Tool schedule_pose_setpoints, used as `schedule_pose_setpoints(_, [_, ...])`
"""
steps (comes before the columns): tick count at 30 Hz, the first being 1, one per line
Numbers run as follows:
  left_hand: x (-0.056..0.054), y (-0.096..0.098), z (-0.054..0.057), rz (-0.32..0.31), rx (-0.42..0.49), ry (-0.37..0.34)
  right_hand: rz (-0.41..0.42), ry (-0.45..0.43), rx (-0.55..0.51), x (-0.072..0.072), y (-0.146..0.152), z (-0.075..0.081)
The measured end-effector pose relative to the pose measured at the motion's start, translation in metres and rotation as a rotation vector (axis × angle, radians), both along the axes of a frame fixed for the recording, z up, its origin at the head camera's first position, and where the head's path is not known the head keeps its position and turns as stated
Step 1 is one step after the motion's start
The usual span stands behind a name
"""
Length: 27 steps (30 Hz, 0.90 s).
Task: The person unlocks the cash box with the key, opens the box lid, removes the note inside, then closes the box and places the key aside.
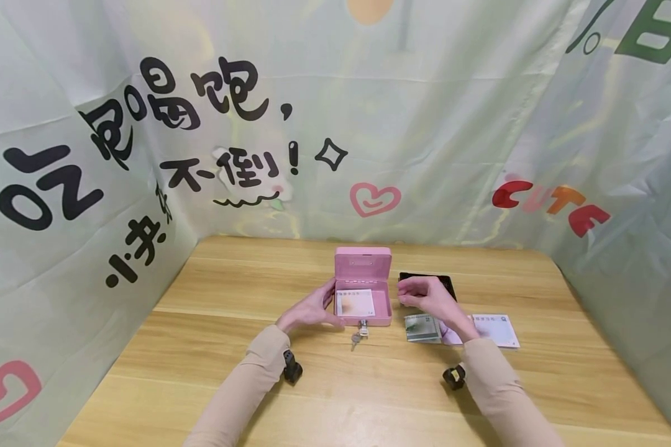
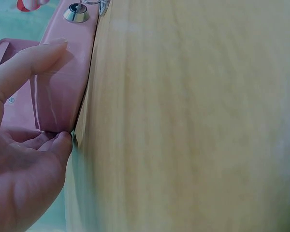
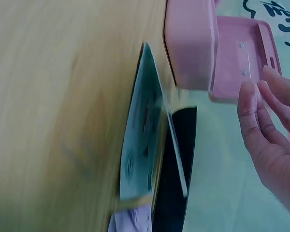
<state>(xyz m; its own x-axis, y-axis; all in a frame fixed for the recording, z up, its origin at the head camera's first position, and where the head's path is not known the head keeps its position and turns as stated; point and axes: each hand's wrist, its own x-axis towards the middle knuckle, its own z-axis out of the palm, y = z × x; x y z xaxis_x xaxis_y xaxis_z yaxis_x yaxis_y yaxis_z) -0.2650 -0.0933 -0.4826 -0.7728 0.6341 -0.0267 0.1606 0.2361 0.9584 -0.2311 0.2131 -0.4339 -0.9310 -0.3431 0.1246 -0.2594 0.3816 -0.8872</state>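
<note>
A pink cash box [image 1: 384, 320] stands on the table with its lid [image 1: 363, 267] raised and a pale banknote [image 1: 355, 303] lying inside. My left hand [image 1: 311, 308] holds the box's left front corner; in the left wrist view the thumb [image 2: 31, 63] lies on the front face and the fingers bend against the side. A key sits in the lock [image 2: 76, 13], and another key [image 1: 355, 339] hangs below it. My right hand [image 1: 433, 299], right of the box, has loosely bent fingers with nothing between them. Beneath it lies a folded green banknote [image 3: 140, 130].
Purple banknotes [image 1: 496, 330] lie to the right of the green one. A flat black item [image 1: 443, 284], perhaps a wallet, is behind the right hand. Printed cloth walls [image 1: 425, 155] surround the wooden table [image 1: 246, 267] at the back and sides.
</note>
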Motion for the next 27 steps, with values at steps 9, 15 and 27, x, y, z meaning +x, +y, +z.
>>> schedule_pose_setpoints(9, [0.001,0.0,0.002,0.008,-0.013,-0.01,0.017,-0.017,0.083,-0.006,-0.02,-0.003])
schedule_pose_setpoints(15, [0.0,0.0,0.002,0.011,-0.022,-0.01,0.037,-0.008,0.121,-0.011,-0.034,-0.004])
schedule_pose_setpoints(27, [-0.001,0.0,-0.001,-0.006,0.0,-0.004,0.043,-0.014,0.188,-0.019,-0.058,-0.01])
